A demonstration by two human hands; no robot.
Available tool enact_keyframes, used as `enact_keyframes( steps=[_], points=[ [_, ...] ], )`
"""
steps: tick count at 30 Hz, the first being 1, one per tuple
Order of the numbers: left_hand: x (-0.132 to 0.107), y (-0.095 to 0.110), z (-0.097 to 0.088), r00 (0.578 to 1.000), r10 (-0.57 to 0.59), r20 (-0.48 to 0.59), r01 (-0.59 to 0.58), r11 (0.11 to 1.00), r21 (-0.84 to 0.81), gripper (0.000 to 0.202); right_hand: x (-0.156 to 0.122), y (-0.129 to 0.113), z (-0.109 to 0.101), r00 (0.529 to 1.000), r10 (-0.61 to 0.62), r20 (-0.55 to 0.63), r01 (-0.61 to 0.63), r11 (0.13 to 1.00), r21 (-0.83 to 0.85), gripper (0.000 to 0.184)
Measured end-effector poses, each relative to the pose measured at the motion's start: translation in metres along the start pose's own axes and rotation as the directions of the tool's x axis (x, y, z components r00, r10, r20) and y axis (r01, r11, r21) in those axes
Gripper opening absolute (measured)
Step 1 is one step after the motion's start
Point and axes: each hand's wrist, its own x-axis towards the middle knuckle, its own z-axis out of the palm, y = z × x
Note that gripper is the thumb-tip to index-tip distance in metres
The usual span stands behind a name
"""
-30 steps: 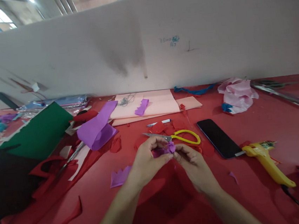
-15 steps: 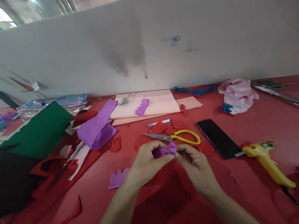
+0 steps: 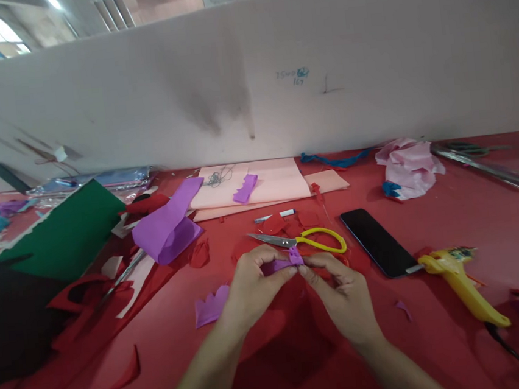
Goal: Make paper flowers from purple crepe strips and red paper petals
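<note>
Above the red worktop (image 3: 496,220), the left hand (image 3: 254,283) and right hand (image 3: 340,291) both pinch 1 rolled purple paper piece (image 3: 288,260), just before yellow-handled scissors (image 3: 303,240)

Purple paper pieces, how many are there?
5: a crumpled piece between left hand and right hand, a zigzag piece nearby, a folded sheet left, a strip on the pink paper, a scrap right. More may be hidden.

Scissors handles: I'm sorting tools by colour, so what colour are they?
Yellow. The head view shows the scissors handles best, left of the phone.
</note>
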Motion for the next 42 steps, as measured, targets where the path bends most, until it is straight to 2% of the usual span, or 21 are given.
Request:
enact_keyframes(
  steps=[3,6,10,12,13,14,16,18,19,22,27,30,34,38,42],
  points=[
    [-0.002,-0.002,0.005,1.0,0.021,-0.018,-0.021,1.0,-0.005,0.011,-0.001,0.001,0.001,0.992,-0.107,-0.074,0.099,0.99,-0.101,0.01],
    [-0.004,-0.001,0.012,0.999,-0.025,-0.037,0.024,0.999,-0.035,0.012,-0.003,0.004,0.001,0.949,-0.286,-0.131,0.245,0.934,-0.26,0.019],
    [-0.004,-0.001,0.017,0.994,-0.08,-0.077,0.071,0.992,-0.105,0.012,-0.005,0.009,0.002,0.851,-0.516,-0.097,0.412,0.77,-0.487,0.039],
    [-0.002,-0.003,0.016,0.991,-0.089,-0.098,0.076,0.988,-0.136,0.012,-0.007,0.009,0.003,0.828,-0.557,-0.062,0.446,0.722,-0.53,0.047],
    [-0.001,-0.003,0.015,0.99,-0.094,-0.102,0.077,0.985,-0.154,0.012,-0.007,0.008,0.003,0.831,-0.554,-0.054,0.451,0.727,-0.519,0.048],
    [0.0,-0.004,0.013,0.99,-0.099,-0.097,0.081,0.982,-0.173,0.013,-0.008,0.007,0.003,0.844,-0.534,-0.055,0.445,0.753,-0.484,0.047],
    [0.002,-0.006,0.01,0.991,-0.118,-0.071,0.101,0.973,-0.208,0.013,-0.007,0.003,0.003,0.903,-0.425,-0.07,0.376,0.857,-0.352,0.037],
    [0.004,-0.007,0.008,0.991,-0.126,-0.042,0.113,0.965,-0.235,0.013,-0.005,0.0,0.002,0.971,-0.234,-0.047,0.223,0.961,-0.163,0.027],
    [0.005,-0.007,0.008,0.992,-0.121,-0.031,0.11,0.964,-0.243,0.013,-0.004,-0.001,0.001,0.991,-0.136,-0.016,0.135,0.988,-0.075,0.024],
    [0.006,-0.007,0.007,0.995,-0.095,-0.017,0.087,0.964,-0.249,0.012,-0.001,-0.001,0.0,0.997,0.047,0.062,-0.053,0.995,0.09,0.02],
    [0.006,-0.006,0.006,0.994,-0.087,-0.064,0.072,0.976,-0.207,0.01,0.001,0.004,0.002,0.971,0.234,0.048,-0.239,0.945,0.222,0.018],
    [0.006,-0.006,0.007,0.992,-0.119,-0.041,0.107,0.971,-0.216,0.015,0.003,0.004,0.004,0.959,0.282,0.017,-0.276,0.926,0.256,0.018],
    [0.005,-0.005,0.008,0.992,-0.118,-0.04,0.11,0.98,-0.166,0.015,0.004,0.004,0.003,0.961,0.277,0.011,-0.271,0.933,0.236,0.018],
    [0.004,-0.002,0.007,0.991,-0.128,-0.037,0.124,0.988,-0.087,0.015,0.004,0.005,0.002,0.965,0.256,0.053,-0.261,0.926,0.272,0.017],
    [0.004,-0.001,0.005,0.99,-0.134,-0.041,0.129,0.986,-0.103,0.019,0.005,0.003,0.001,0.95,0.27,0.157,-0.308,0.897,0.317,0.024]
  ],
)
